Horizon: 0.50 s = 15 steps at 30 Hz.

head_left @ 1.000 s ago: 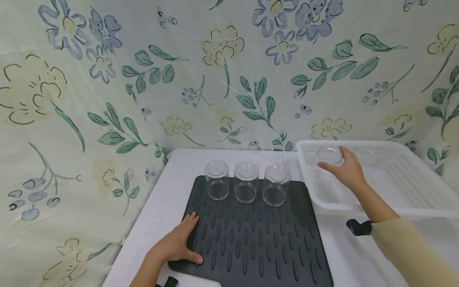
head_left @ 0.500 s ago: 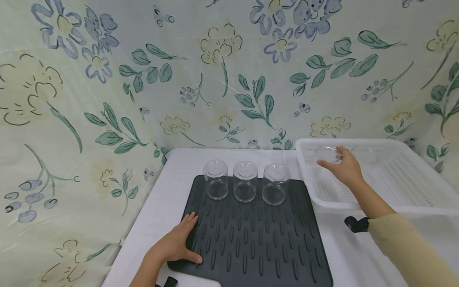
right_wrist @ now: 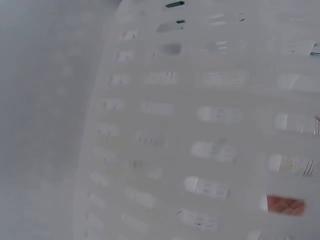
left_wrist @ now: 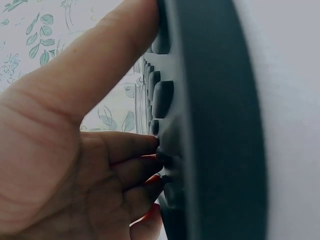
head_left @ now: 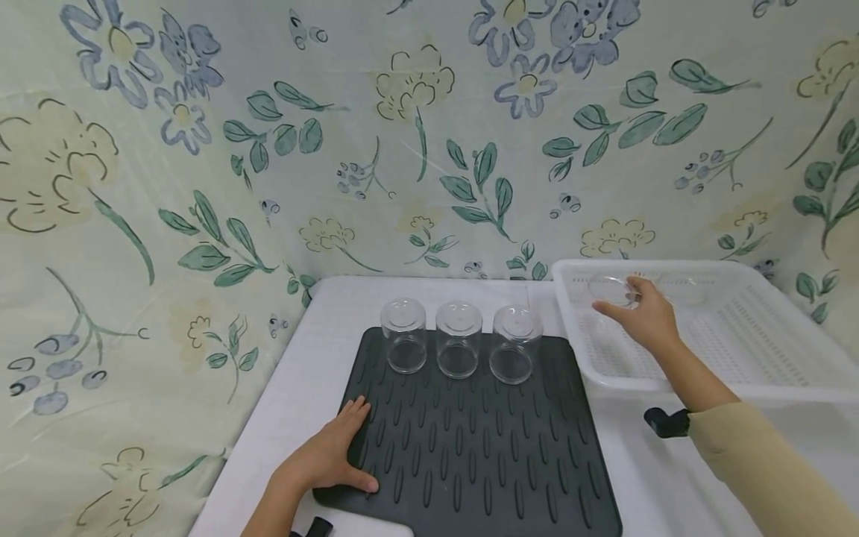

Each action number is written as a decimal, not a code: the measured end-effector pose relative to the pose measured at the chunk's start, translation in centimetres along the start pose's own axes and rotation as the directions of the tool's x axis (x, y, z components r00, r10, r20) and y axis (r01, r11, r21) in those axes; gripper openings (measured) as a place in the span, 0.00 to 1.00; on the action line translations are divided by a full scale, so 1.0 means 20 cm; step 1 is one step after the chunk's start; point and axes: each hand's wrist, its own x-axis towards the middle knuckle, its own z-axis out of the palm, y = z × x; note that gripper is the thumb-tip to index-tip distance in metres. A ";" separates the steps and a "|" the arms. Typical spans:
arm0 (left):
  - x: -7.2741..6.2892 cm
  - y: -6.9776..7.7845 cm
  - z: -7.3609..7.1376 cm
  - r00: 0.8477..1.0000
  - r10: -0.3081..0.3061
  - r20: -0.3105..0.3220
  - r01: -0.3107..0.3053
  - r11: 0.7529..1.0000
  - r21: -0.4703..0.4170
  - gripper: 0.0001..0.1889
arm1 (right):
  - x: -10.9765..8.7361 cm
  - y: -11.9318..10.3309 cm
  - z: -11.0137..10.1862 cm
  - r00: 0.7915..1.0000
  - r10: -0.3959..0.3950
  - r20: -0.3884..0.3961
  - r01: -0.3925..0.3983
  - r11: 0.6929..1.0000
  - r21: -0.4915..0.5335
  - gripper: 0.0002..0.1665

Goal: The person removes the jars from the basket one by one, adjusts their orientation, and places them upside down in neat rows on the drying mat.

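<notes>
My left hand [head_left: 329, 451] rests on the left edge of a black ribbed drying mat [head_left: 483, 447], fingers fairly straight and thumb spread. The left wrist view shows the fingertips and thumb of this hand [left_wrist: 95, 165] touching the mat's ribbed side. On the far part of the mat stand three clear glasses [head_left: 404, 335] [head_left: 459, 339] [head_left: 515, 344], bottoms up. Over in the white basket [head_left: 671, 391], my right hand [head_left: 647, 317] holds a clear glass [head_left: 609, 291] between thumb and fingers. The slotted basket wall [right_wrist: 182, 130] hides most of that hand in the right wrist view.
Another clear glass [head_left: 681, 287] lies in the basket, right of my right hand. A white cloth [head_left: 288, 373] covers the table. Part of a white flat thing [head_left: 362, 526] shows under the mat's near-left corner. A floral curtain [head_left: 403, 149] hangs behind.
My right hand and the glass it holds have shifted very slightly left in the basket. The left hand stays in place on the mat.
</notes>
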 end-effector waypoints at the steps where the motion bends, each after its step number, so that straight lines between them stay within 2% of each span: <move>1: 0.00 0.00 0.00 1.000 0.001 0.000 -0.001 1.000 -0.002 0.67 | 0.00 0.00 0.00 1.000 0.000 -0.002 0.000 1.000 0.001 0.60; 15: 0.00 0.00 0.00 1.000 -0.003 0.000 0.003 1.000 0.004 0.67 | 0.02 0.09 -0.01 0.999 -0.009 -0.031 0.009 1.000 -0.007 0.65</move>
